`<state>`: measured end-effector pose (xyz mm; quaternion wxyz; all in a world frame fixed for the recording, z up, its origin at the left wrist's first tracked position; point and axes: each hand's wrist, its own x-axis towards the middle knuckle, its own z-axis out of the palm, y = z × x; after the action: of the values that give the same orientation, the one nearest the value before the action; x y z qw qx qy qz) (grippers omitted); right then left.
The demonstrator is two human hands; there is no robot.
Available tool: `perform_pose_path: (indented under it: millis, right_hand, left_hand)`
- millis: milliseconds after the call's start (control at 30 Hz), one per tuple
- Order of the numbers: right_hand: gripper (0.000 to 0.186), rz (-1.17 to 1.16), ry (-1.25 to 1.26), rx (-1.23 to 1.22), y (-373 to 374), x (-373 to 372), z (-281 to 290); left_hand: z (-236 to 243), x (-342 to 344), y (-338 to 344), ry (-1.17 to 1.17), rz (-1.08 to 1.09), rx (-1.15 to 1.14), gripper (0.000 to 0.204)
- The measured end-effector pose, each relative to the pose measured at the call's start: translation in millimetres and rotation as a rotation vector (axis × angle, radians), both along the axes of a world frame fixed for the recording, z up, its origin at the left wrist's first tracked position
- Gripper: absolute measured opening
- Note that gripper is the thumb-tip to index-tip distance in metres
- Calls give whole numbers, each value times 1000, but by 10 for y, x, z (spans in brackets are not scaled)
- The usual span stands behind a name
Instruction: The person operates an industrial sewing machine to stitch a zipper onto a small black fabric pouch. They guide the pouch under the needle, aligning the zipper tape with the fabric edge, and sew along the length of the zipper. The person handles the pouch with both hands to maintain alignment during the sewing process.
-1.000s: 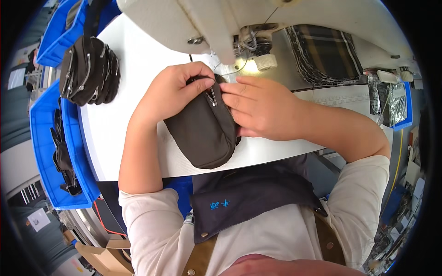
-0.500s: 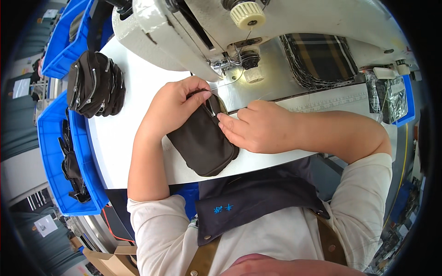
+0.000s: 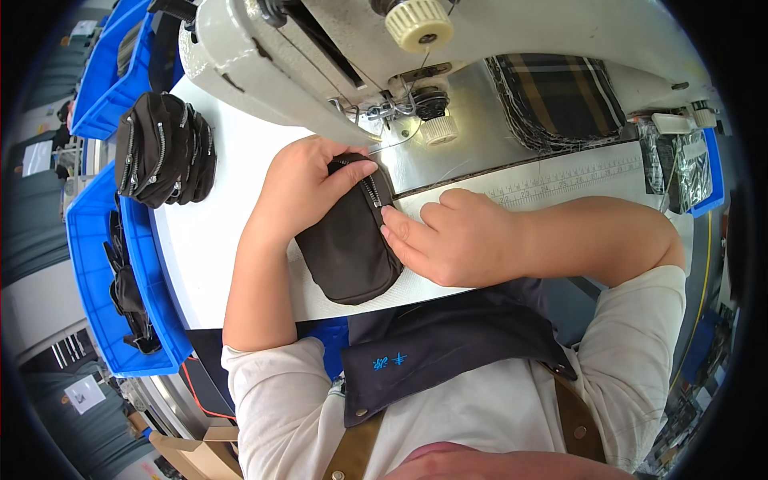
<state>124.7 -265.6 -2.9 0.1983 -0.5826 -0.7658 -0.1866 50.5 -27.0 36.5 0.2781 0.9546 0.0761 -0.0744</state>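
Note:
A dark brown fabric pouch (image 3: pixel 340 256) lies on the white table below the sewing machine's needle area (image 3: pixel 384 112), a short metal zipper (image 3: pixel 371 190) along its upper right side. My left hand (image 3: pixel 308 184) grips the pouch's top end, thumb over the fabric beside the zipper, fingers curled at the top edge. My right hand (image 3: pixel 444 240) is closed, thumb and index finger pinching the pouch's right edge at the zipper's lower end; its other fingers are folded.
Stacked dark zippered pouches (image 3: pixel 164 152) sit at left, beside blue bins (image 3: pixel 164 304) (image 3: pixel 96 116), the lower holding dark pieces. Plaid fabric pieces (image 3: pixel 560 100) lie stacked right of the needle; a printed ruler (image 3: pixel 560 180) runs below them. Plastic-wrapped items (image 3: pixel 688 172) are at far right.
The view has shifted, showing more of the machine. My right hand has gone from spread fingers to a pinch at the zipper's lower end, moving lower relative to my left hand, which keeps its grip.

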Motion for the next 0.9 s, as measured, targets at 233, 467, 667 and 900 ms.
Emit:
perform_pose_path:
  millis: [233,467,667,900]
  right_hand:
    - [34,-15,-14,32,26,-16,9]
    - [35,23,-61,-11,52,-84,-8]
    - [25,73,-41,-96,92,173,-84]
    - [24,66,-37,-72,99,176,-91]
  left_hand:
    - [40,15,-51,32,76,-48,22]
    - [62,-14,-34,44,73,-65,19]
    - [83,-29,62,46,53,-171,15]
    - [24,-20,70,-54,-50,-152,15]
